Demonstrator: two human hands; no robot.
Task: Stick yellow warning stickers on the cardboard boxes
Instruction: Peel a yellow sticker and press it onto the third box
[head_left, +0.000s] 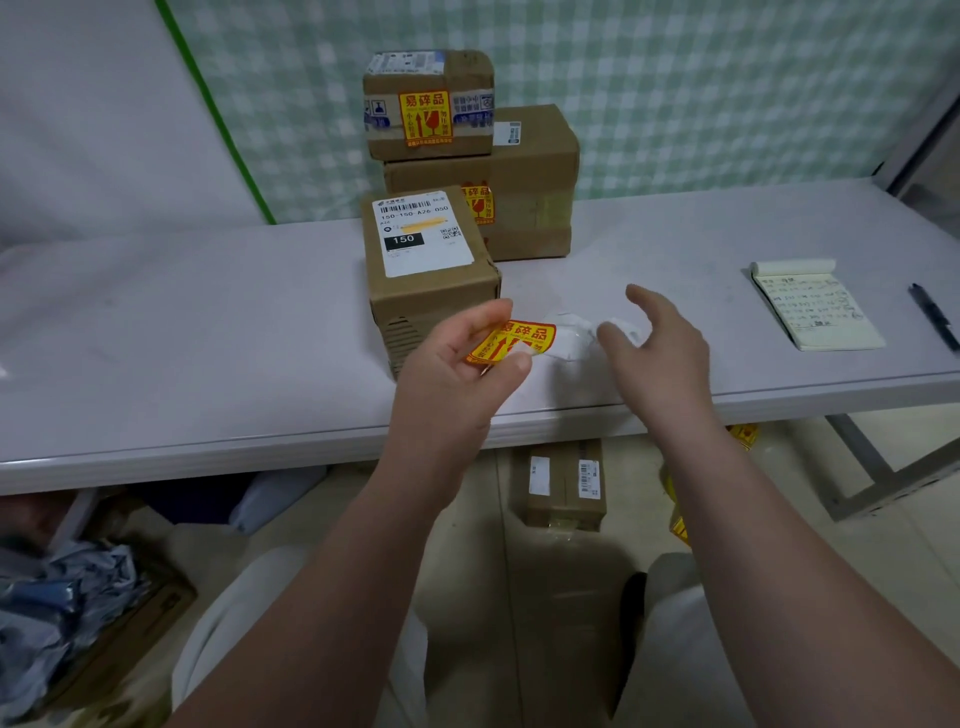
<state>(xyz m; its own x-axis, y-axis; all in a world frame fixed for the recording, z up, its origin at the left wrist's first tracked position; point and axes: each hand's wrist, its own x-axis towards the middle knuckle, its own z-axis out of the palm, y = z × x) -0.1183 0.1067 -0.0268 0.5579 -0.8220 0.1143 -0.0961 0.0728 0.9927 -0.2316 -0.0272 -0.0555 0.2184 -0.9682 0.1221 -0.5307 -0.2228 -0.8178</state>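
Yellow with red print, the warning sticker (514, 338) is pinched at its left end between the thumb and fingers of the left hand (457, 364). That grip is clamped on it just above the tabletop (208, 322), near the front edge. At three o'clock from the sticker, against its right end, is crumpled white backing paper (569, 338). The right hand (660, 348) hovers over that paper with its grip apart, fingers spread and loosely bent; I cannot tell whether the fingertips touch the paper.

At eleven o'clock from the sticker, just beside it, stands the nearest cardboard box (431, 296), with a white shipping label on top. At twelve o'clock behind it is a larger box (535, 171), its own yellow sticker partly hidden. A small box (467, 73) sits on top of that one, with a sticker on its front face. Well apart at three o'clock lie a notepad (815, 312) and a pen (935, 317). At six o'clock, under the tabletop, another box (563, 483) rests on the floor.
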